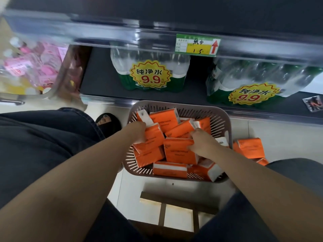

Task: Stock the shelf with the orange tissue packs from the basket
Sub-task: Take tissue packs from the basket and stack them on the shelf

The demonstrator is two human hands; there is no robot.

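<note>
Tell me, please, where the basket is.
The basket sits on the floor at the centre of the head view, in front of the bottled-water packs.

One basket (225, 119) is counted. About ten orange tissue packs (180, 152) can be made out in it, though the pile does not allow an exact figure. Two more packs (248, 147) are seen on the floor (283, 133) beside it. Two multipacks of water bottles (120, 65) are counted, each marked with one yellow starburst sticker (150, 75). One price label (197, 45) is fixed above. Two hands are counted, the left (138, 132) and the right (201, 145).
</note>
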